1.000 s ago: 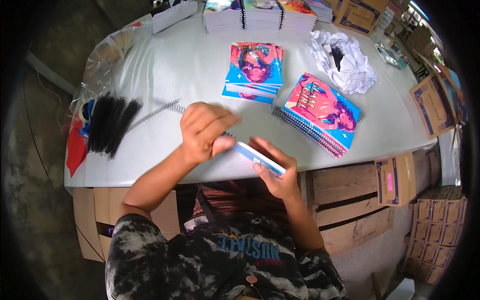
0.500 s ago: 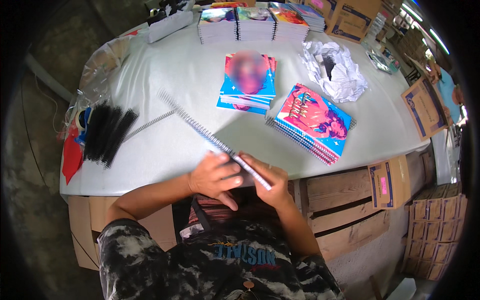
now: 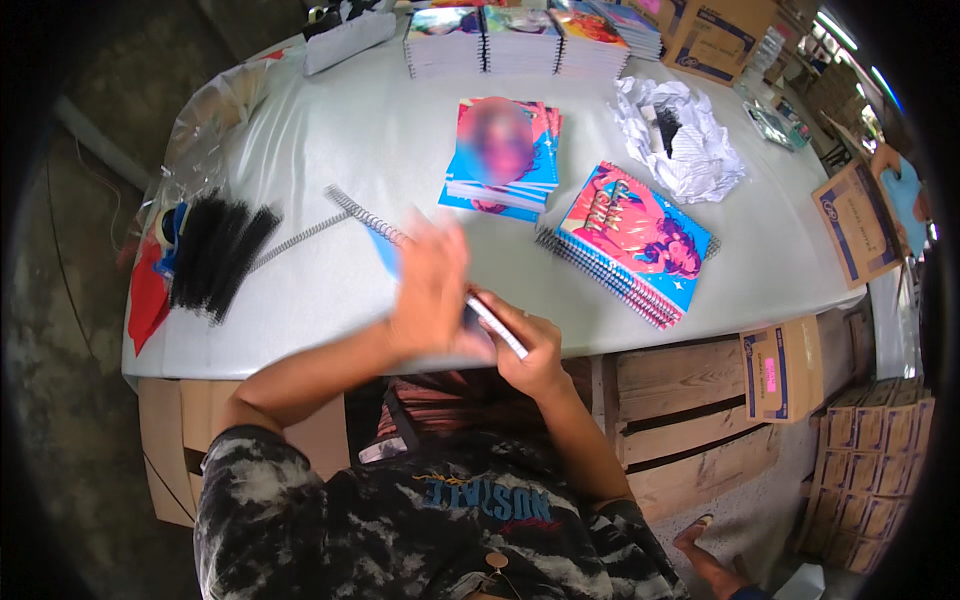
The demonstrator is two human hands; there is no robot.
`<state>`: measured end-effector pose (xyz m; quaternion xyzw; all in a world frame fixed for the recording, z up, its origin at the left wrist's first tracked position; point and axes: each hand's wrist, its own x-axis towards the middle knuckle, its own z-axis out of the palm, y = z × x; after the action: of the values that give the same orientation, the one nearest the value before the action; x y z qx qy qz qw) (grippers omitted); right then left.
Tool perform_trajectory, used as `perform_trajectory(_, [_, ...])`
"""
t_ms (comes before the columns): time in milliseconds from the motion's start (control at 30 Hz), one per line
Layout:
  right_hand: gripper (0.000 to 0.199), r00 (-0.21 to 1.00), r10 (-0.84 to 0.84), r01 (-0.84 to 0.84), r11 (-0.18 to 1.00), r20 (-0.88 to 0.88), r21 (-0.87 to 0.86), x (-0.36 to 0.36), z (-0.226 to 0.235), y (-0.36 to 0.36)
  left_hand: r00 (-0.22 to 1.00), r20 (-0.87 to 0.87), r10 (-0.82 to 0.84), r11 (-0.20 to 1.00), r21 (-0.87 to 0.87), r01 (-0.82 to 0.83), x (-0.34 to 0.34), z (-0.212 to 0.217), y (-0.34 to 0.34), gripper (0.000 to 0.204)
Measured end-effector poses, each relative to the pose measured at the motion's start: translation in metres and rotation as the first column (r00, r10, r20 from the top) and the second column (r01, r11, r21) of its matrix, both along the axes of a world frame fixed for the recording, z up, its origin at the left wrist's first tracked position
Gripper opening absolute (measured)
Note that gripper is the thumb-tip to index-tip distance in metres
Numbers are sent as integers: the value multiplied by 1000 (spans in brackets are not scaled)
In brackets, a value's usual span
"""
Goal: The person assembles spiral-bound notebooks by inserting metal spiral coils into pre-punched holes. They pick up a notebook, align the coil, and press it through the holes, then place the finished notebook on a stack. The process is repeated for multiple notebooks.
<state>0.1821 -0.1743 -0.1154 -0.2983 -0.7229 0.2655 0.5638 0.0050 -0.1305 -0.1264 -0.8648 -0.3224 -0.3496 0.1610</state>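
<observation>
In my right hand [image 3: 530, 350] is a notebook [image 3: 500, 328], pinched between thumb and fingers and tilted edge-up at the table's front edge. A dark spiral binding coil [image 3: 372, 217] runs along its spine and sticks out past the far end. My left hand [image 3: 432, 285], blurred by motion, lies with stretched fingers against the coil and spine, hiding their middle. Beyond my hands sits a pile of blue and pink covered books [image 3: 500, 195]. To its right are stacked spiral notebooks [image 3: 635, 240] with matching covers, coils protruding. A bundle of black coils [image 3: 215, 262] lies at left.
Thick notebook stacks [image 3: 520, 45] line the back of the white-covered table [image 3: 330, 320]. Crumpled white paper [image 3: 685, 150] holds something black. Red material [image 3: 148, 305] and clear plastic lie left. Cardboard boxes [image 3: 780, 370] stand at right, near another person's arm [image 3: 885, 160] and a foot [image 3: 693, 530].
My left hand has swung up and forward along the coil, its fingers straightening. The coil's protruding end looks shorter. A foot has come into view at lower right.
</observation>
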Motion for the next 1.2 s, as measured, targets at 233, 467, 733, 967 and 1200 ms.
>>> perform_trajectory(233, [61,995,49,-57,993,84,100,2,-3,-4,893,414,-179,880,472,-43,-1,28,43,90])
perform_trajectory(467, [54,997,82,-83,995,15,61,5,-6,2,943,-89,-322,921,202,333,20,2,-35,97])
perform_trajectory(733, [50,999,46,-46,999,6,8,11,0,7,886,20,-463,885,78,460,23,0,-37,97])
perform_trajectory(967, [50,999,32,-33,999,33,42,6,-3,-3,927,157,-341,919,-154,364,25,-31,-51,117])
perform_trajectory(1200, [44,997,51,-56,994,54,92,2,-14,-1,953,265,-150,981,-80,177,36,39,-27,89])
